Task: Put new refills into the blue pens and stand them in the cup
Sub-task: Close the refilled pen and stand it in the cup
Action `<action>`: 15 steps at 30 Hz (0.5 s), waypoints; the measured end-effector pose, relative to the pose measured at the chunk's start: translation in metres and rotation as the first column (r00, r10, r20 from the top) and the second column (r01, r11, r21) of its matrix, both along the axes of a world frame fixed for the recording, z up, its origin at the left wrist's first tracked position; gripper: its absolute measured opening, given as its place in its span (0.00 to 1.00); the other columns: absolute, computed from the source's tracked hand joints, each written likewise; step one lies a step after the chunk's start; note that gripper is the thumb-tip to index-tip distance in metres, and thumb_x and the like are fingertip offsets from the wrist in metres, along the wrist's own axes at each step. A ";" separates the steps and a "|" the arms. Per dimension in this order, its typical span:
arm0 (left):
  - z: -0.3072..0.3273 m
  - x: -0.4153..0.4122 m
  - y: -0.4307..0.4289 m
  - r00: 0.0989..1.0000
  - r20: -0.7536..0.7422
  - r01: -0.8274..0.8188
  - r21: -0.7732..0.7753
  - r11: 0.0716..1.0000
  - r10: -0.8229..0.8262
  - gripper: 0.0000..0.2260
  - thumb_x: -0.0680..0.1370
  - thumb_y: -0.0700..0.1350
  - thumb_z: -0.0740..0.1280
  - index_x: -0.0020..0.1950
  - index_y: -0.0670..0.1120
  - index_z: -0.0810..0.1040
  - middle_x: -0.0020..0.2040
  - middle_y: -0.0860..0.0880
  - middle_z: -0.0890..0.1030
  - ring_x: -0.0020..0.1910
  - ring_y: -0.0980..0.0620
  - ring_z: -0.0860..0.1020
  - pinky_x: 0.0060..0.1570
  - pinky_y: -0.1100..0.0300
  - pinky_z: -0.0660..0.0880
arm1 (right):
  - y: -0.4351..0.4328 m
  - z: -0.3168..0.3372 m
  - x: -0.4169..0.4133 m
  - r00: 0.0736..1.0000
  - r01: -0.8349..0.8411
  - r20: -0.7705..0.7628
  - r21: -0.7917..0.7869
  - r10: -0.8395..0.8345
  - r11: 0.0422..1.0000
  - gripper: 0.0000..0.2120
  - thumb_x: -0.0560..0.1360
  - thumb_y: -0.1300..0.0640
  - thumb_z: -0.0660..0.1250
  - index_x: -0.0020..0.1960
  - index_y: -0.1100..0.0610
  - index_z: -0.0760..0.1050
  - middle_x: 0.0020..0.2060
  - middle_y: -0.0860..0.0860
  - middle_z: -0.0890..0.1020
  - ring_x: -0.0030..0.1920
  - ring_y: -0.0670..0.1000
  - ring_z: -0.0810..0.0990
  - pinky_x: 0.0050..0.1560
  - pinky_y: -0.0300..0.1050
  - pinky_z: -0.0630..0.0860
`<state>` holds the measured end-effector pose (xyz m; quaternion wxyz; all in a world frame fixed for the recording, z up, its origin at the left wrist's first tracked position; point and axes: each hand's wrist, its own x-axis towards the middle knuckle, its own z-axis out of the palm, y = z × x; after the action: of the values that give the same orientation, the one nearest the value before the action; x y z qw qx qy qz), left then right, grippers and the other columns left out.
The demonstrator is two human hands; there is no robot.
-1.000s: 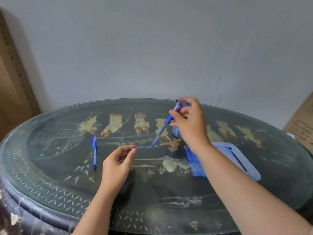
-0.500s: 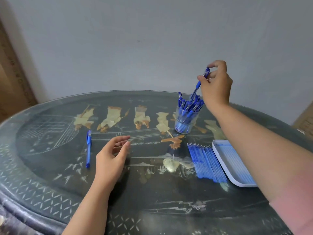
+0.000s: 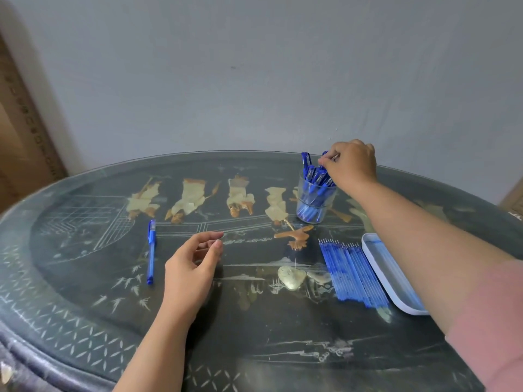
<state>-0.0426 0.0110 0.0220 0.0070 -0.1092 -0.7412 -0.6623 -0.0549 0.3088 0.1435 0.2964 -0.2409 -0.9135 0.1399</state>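
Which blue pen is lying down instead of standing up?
The lone blue pen flat on the table, just left of the left hand. All the other pens stand bunched in the clear cup.

Cup (image 3: pixel 314 213) behind refills (image 3: pixel 353 273), tray (image 3: pixel 384 274) seemingly touching rightward.

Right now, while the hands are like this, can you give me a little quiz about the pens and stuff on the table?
1. True or false: the left hand holds a pen.
2. How many pens lie flat on the table?
3. Where is the row of refills? A) in the cup B) on the table beside the tray C) under the left hand.
Key: 1 false: it holds nothing; the right hand pinches the raised pen at the cup. 2 one, the lone pen. 3 B.
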 end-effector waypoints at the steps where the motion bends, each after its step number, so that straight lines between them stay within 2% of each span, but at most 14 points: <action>1: 0.000 0.000 0.000 1.000 0.004 0.000 0.002 1.000 0.000 0.05 0.79 0.46 0.68 0.52 0.55 0.82 0.45 0.51 0.83 0.45 0.55 0.83 0.52 0.54 0.80 | -0.002 0.000 0.000 1.000 -0.003 0.018 -0.003 0.003 1.000 0.06 0.77 0.50 0.70 0.47 0.52 0.81 0.52 0.56 0.79 0.59 0.60 0.71 0.56 0.46 0.67; 4: 0.001 0.002 0.000 1.000 0.003 -0.001 0.025 1.000 0.001 0.06 0.79 0.45 0.68 0.52 0.54 0.82 0.46 0.51 0.83 0.45 0.56 0.83 0.52 0.54 0.81 | -0.007 0.000 0.002 0.999 0.010 -0.049 -0.056 -0.013 0.998 0.07 0.78 0.52 0.67 0.52 0.53 0.80 0.53 0.57 0.78 0.60 0.59 0.71 0.56 0.48 0.69; 7: 0.005 0.006 -0.002 1.000 -0.012 -0.006 0.073 0.997 0.007 0.06 0.79 0.44 0.67 0.53 0.53 0.81 0.47 0.51 0.84 0.47 0.56 0.83 0.52 0.53 0.81 | -0.013 0.001 0.007 0.987 0.010 -0.157 -0.091 -0.024 0.996 0.06 0.79 0.56 0.63 0.52 0.54 0.79 0.50 0.58 0.79 0.58 0.58 0.71 0.49 0.43 0.65; 9: 0.009 0.011 -0.004 0.999 -0.027 -0.020 0.106 0.994 0.023 0.06 0.79 0.43 0.67 0.53 0.53 0.81 0.47 0.52 0.84 0.47 0.56 0.83 0.52 0.55 0.80 | -0.019 0.001 0.013 0.978 0.001 -0.206 -0.097 -0.021 0.995 0.07 0.79 0.58 0.62 0.53 0.55 0.78 0.49 0.58 0.79 0.57 0.58 0.71 0.48 0.41 0.62; 13: 0.019 0.017 -0.023 0.992 -0.079 -0.084 0.149 0.985 0.097 0.07 0.79 0.42 0.68 0.51 0.53 0.82 0.46 0.52 0.85 0.48 0.54 0.83 0.51 0.56 0.79 | -0.061 -0.009 0.026 0.941 -0.102 -0.334 -0.102 0.063 0.990 0.06 0.77 0.62 0.63 0.53 0.56 0.77 0.44 0.54 0.77 0.54 0.57 0.73 0.47 0.39 0.60; 15: 0.023 0.015 -0.044 0.979 -0.106 -0.159 0.148 0.976 0.175 0.07 0.79 0.42 0.68 0.50 0.54 0.82 0.46 0.52 0.85 0.48 0.54 0.83 0.51 0.57 0.79 | -0.097 -0.023 0.030 0.935 -0.172 -0.334 -0.125 0.122 0.977 0.06 0.76 0.63 0.65 0.52 0.56 0.77 0.43 0.53 0.77 0.52 0.54 0.72 0.47 0.40 0.60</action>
<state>-0.0278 -0.0334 0.0454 0.1141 -0.0847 -0.6980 -0.7019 -0.0251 0.2120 0.1205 0.4118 -0.1672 -0.8545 0.2688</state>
